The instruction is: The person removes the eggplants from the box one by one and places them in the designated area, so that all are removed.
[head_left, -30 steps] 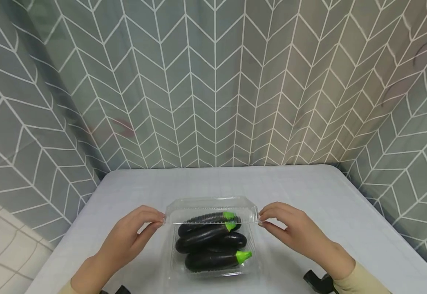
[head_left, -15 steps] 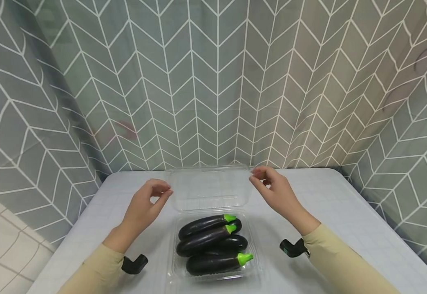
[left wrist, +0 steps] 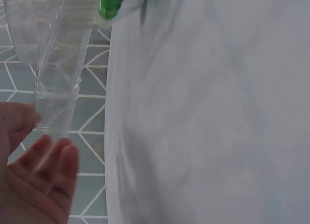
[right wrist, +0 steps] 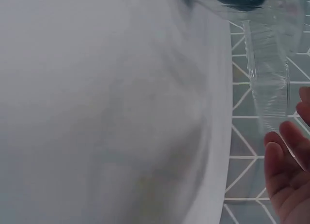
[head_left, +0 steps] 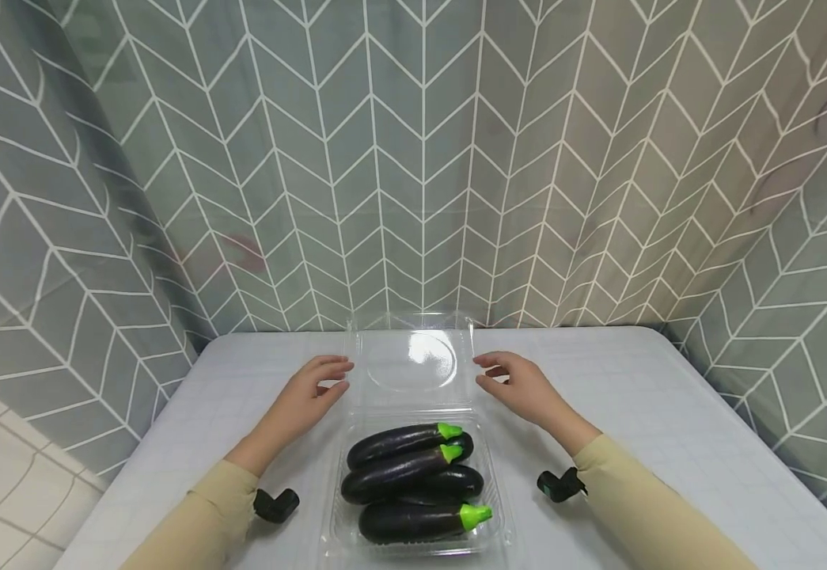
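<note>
A clear plastic clamshell box [head_left: 336, 518] sits at the front middle of the table in the head view. Several dark eggplants [head_left: 392, 473] with bright green stem ends lie piled inside it. Its see-through lid [head_left: 381, 376] is tipped up at the back, hinged to the box's far edge. My left hand [head_left: 308, 400] is at the lid's left edge, with loosely spread fingers. At the opposite edge is my right hand [head_left: 521, 388], its fingers also relaxed and slightly bent. Both wrist views show the lid's side [left wrist: 63, 83] running down to the fingertips.
The white-covered table [head_left: 598, 372] ends just behind the lid. A grey curtain [head_left: 413, 174] with white zigzag lines hangs beyond and at both sides. Black wrist cameras [head_left: 276, 505] stick out inward from both sleeves.
The lid has swung up and back from over the eggplants. Both hands moved away from me with it; since half a second ago they have come closer to its side edges.
</note>
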### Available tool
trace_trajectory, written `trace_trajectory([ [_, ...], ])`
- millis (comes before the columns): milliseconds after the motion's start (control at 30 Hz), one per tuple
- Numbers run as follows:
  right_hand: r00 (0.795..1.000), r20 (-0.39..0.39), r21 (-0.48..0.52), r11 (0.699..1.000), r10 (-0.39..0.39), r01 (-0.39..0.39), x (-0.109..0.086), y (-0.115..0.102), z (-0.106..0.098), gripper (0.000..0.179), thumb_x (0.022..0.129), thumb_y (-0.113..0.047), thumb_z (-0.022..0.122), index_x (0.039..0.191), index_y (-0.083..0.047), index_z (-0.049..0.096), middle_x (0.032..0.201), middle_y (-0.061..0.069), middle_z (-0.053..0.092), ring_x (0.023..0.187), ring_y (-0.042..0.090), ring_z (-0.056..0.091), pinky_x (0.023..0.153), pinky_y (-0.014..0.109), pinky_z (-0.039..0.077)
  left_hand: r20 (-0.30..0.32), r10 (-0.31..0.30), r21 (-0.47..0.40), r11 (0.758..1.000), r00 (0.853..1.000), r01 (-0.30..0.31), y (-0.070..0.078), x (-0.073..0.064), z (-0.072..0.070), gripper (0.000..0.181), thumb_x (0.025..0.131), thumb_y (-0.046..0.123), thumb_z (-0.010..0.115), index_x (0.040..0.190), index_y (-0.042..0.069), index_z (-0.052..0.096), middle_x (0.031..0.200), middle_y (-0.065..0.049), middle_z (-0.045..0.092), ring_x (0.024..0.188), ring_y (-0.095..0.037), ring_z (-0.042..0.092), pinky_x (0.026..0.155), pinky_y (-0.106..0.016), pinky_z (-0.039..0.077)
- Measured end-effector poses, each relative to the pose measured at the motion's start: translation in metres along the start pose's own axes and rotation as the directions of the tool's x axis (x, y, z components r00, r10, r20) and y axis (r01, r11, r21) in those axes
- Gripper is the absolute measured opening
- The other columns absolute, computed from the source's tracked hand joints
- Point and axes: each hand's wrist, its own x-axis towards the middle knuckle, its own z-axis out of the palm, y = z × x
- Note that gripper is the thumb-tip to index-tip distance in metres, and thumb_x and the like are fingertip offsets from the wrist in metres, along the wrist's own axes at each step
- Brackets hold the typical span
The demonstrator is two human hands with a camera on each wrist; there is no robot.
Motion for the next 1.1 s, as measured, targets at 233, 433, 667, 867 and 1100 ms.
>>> trace_trajectory([
  [233,0.999,0.051,-0.04,0.999,-0.009,0.011,-0.015,0.007,0.007,0.028,0.103,-0.02,0.069,0.126,-0.006,0.077,0.129,0.015,0.074,0.113,0.035,0.074,0.097,0.054,0.057,0.124,-0.058,0.037,0.998,0.991,0.053,-0.007,-0.001,-0.002,0.037,0.11,0.022,0.059,0.142,0.004,0.066,0.152,-0.02,0.058,0.133,-0.043,0.062,0.109,-0.058,0.05],
  [433,0.997,0.077,-0.05,0.998,-0.019,0.023,-0.018,0.01,0.01,0.027,0.104,-0.02,0.067,0.124,-0.006,0.078,0.124,0.011,0.077,0.109,0.031,0.074,0.097,0.052,0.057,0.177,-0.114,0.009,0.993,0.978,0.115,-0.01,-0.003,-0.001,0.039,0.112,0.027,0.055,0.143,0.005,0.065,0.152,-0.021,0.058,0.138,-0.045,0.057,0.114,-0.06,0.045],
  [667,0.996,0.088,-0.03,0.999,-0.022,0.025,-0.016,0.01,0.013,0.027,0.104,-0.021,0.067,0.124,-0.005,0.078,0.122,0.01,0.078,0.107,0.029,0.074,0.094,0.049,0.058,0.151,-0.202,-0.007,0.979,0.968,0.206,-0.009,-0.012,-0.004,0.044,0.11,0.035,0.058,0.147,0.011,0.062,0.154,-0.021,0.055,0.137,-0.045,0.058,0.112,-0.062,0.047],
  [867,0.995,0.1,-0.028,1.0,0.008,-0.005,-0.016,0.011,0.014,0.027,0.104,-0.021,0.067,0.125,-0.006,0.078,0.124,0.009,0.077,0.11,0.03,0.074,0.095,0.048,0.058,0.139,-0.23,-0.075,0.967,0.963,0.242,-0.001,-0.037,-0.014,0.05,0.104,0.035,0.07,0.147,0.011,0.061,0.152,-0.018,0.057,0.138,-0.042,0.058,0.11,-0.06,0.05],
  [1100,0.994,0.111,-0.027,1.0,0.007,-0.004,-0.014,0.014,0.013,0.029,0.105,-0.022,0.066,0.127,-0.006,0.077,0.125,0.01,0.077,0.112,0.031,0.073,0.097,0.051,0.057,0.143,-0.315,-0.173,0.925,0.938,0.337,0.021,-0.077,-0.022,0.049,0.1,0.028,0.076,0.144,0.011,0.062,0.144,-0.015,0.064,0.13,-0.033,0.064,0.098,-0.041,0.057],
])
